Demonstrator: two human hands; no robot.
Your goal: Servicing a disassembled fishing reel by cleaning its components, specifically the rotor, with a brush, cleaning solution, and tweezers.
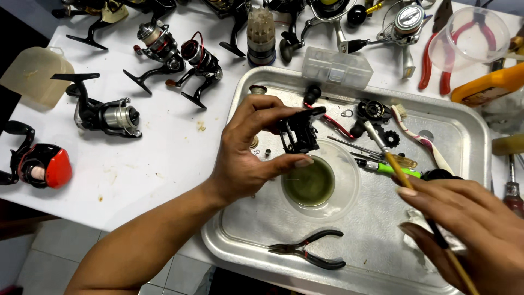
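My left hand [245, 150] grips a black fishing-reel body part [299, 131] between thumb and fingers, holding it over the rim of a clear plastic bowl [344, 191] of greenish liquid [309, 183]. The bowl stands in a metal tray [256, 218]. My right hand [469, 229] at the lower right holds a thin wooden-handled brush [397, 172], whose metal ferrule end points up-left toward the reel part and stops just short of it.
In the tray lie black-handled pliers [311, 252], a toothbrush [420, 139], a green tool [387, 167], gears and small screws. Several spinning reels [106, 113], a red reel [41, 164], a clear parts box [337, 66], red pliers [431, 60] and a plastic cup [469, 35] crowd the white table.
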